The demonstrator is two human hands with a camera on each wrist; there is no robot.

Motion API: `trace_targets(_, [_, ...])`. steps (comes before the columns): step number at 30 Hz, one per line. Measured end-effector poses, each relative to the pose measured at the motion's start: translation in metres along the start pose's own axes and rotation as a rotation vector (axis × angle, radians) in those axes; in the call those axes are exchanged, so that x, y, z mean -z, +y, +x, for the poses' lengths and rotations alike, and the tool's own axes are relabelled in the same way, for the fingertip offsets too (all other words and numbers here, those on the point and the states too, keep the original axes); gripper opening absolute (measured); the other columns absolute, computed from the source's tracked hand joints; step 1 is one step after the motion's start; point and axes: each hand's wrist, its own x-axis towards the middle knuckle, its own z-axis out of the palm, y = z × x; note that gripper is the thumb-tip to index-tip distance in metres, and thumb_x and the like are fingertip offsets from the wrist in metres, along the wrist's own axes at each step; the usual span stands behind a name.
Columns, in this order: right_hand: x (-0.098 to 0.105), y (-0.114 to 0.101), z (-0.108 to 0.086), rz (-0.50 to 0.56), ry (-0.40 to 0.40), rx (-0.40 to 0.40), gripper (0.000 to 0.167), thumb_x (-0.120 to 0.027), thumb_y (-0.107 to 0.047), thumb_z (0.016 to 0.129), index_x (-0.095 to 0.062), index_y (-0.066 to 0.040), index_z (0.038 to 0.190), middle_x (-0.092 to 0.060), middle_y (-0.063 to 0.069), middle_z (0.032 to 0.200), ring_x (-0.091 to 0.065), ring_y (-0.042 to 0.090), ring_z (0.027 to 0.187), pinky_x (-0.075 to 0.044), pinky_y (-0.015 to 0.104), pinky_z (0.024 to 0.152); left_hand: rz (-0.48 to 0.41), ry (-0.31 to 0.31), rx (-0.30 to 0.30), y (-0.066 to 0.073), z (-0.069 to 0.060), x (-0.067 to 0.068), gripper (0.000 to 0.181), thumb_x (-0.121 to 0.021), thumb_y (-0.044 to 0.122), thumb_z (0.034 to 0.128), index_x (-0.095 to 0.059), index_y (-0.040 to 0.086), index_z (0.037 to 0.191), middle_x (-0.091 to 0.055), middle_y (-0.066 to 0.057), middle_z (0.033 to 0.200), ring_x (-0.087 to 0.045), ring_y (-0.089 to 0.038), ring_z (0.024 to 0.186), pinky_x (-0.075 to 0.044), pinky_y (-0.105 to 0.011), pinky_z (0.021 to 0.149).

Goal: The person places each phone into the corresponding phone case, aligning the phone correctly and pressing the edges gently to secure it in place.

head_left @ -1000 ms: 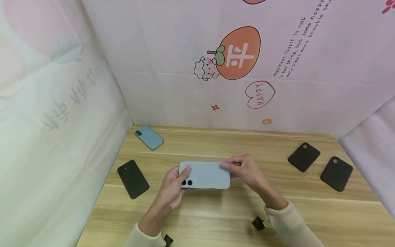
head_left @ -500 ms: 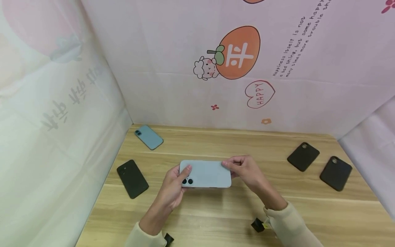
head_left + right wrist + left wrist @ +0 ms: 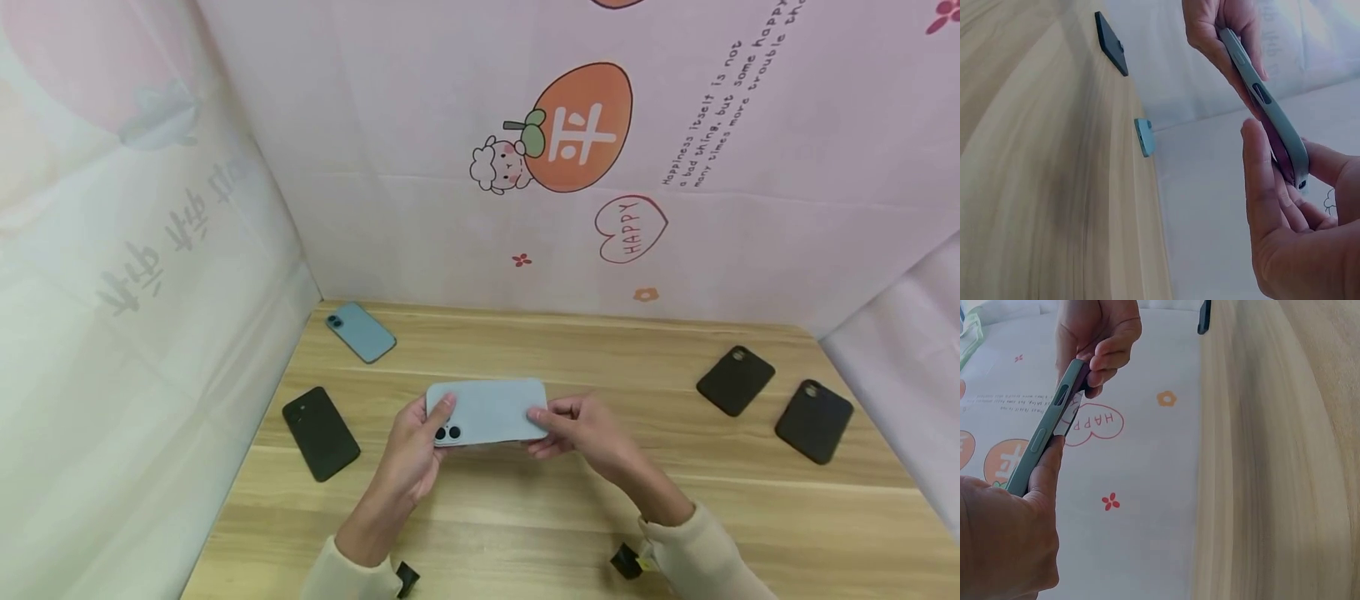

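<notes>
The head view shows me the right hand (image 3: 585,429) pinching the near corner of the pale case (image 3: 487,410), no longer the far one, so effort likely centres there; the left hand (image 3: 408,450) wraps its fingers round the camera end, above the counter (image 3: 487,542). In the left wrist view, the case tilts. In the right, a dark phone (image 3: 1277,145) seems inside.

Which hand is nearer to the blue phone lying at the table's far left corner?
Left: the left hand is in front and slightly right of the blue phone; the right hand is farther right.
</notes>
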Motion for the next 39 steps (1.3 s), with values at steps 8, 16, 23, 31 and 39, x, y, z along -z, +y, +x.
trace_targets(8, [-0.0024,0.004,-0.0006,0.017,-0.074,0.011,0.031,-0.07,-0.014,0.104,-0.068,0.016,0.107,-0.072,0.038,0.102,-0.079,0.027,0.083,-0.063,0.051,0.083,-0.001,-0.014,-0.015,0.0005,-0.0002,0.0042,0.035,-0.043,0.017,0.1156,-0.051,-0.005,0.142,-0.057,-0.018,0.137,-0.064,-0.025,0.123,-0.059,-0.043,0.101])
trace_targets(16, [-0.002,0.0069,-0.0028,0.032,-0.108,0.022,0.037,-0.069,-0.012,0.104,-0.062,0.024,0.112,-0.07,0.043,0.105,-0.08,0.026,0.084,-0.063,0.05,0.084,0.008,-0.021,-0.02,0.0,-0.0006,0.0053,0.037,-0.043,0.019,0.1159,-0.051,-0.005,0.143,-0.057,-0.018,0.137,-0.063,-0.024,0.123,-0.059,-0.042,0.099])
trace_targets(23, [-0.0013,0.0094,-0.0038,0.049,-0.112,0.062,0.037,-0.067,-0.01,0.105,-0.061,0.026,0.114,-0.068,0.046,0.106,-0.08,0.025,0.084,-0.062,0.052,0.084,-0.007,-0.015,-0.013,0.0002,-0.0001,0.0039,0.037,-0.043,0.018,0.1159,-0.051,-0.004,0.144,-0.057,-0.018,0.138,-0.064,-0.024,0.124,-0.058,-0.044,0.102])
trace_targets(31, [-0.0035,0.0098,-0.0054,0.092,-0.105,0.076,0.024,-0.068,-0.005,0.103,-0.066,0.019,0.108,-0.072,0.039,0.1,-0.08,0.025,0.082,-0.064,0.045,0.08,-0.01,-0.019,-0.001,0.0011,-0.0001,0.0036,0.038,-0.043,0.019,0.1158,-0.049,-0.005,0.145,-0.056,-0.017,0.139,-0.063,-0.023,0.124,-0.057,-0.044,0.104])
trace_targets(39, [-0.0014,0.0094,-0.0055,0.101,-0.129,0.073,0.018,-0.07,-0.006,0.102,-0.07,0.012,0.104,-0.076,0.032,0.097,-0.08,0.026,0.081,-0.066,0.04,0.077,0.006,-0.037,0.005,0.0012,0.0,0.0038,0.041,-0.046,0.021,0.1152,-0.047,-0.007,0.146,-0.055,-0.02,0.14,-0.063,-0.025,0.126,-0.057,-0.044,0.102])
